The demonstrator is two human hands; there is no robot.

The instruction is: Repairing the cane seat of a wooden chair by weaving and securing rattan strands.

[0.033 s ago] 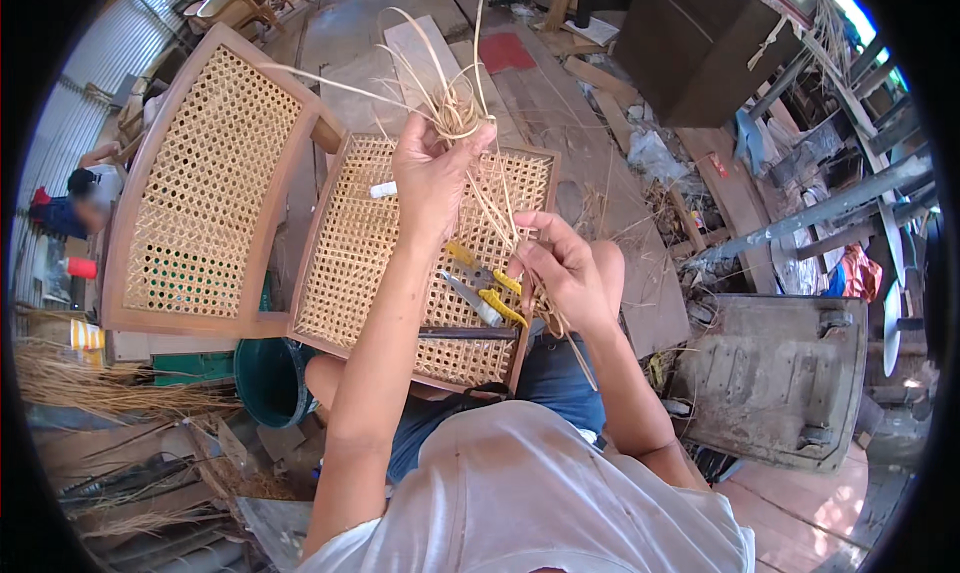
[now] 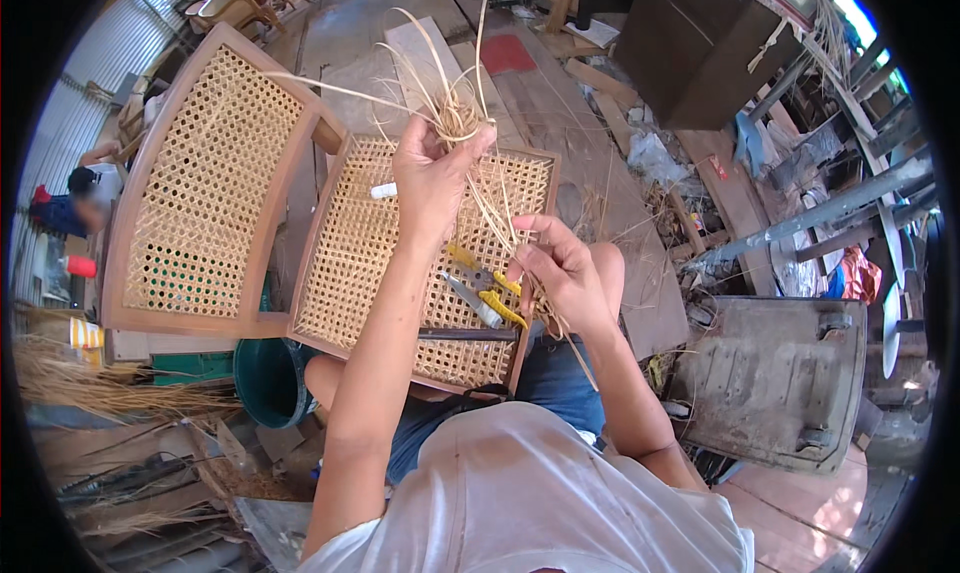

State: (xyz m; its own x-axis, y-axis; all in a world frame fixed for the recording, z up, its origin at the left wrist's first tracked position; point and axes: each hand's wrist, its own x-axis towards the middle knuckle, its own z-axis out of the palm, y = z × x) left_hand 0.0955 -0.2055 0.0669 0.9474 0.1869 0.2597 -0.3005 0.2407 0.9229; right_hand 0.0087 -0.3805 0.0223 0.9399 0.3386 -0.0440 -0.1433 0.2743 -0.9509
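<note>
A bundle of pale rattan cane strips [image 2: 457, 116] is closed in my left hand [image 2: 432, 168], its loose ends fanning upward and to the left. Lower down, my right hand [image 2: 555, 268] pinches the strips that run down from that bundle, and their tails hang past my wrist. Both hands are above the woven cane seat [image 2: 350, 248] of a wooden chair. Yellow-handled pliers [image 2: 490, 281] lie on the seat by my right hand, beside a pointed tool with a whitish handle [image 2: 475, 301]. A dark bar [image 2: 465, 334] and a small white cylinder [image 2: 383, 190] also rest there.
The chair's cane backrest [image 2: 205, 193] stands at the left. A dark green bucket [image 2: 270, 383] is below it, near a pile of loose cane [image 2: 110, 383]. Another person [image 2: 85, 198] is at the far left. A worn grey panel [image 2: 770, 378] lies to the right, below metal bars [image 2: 820, 213].
</note>
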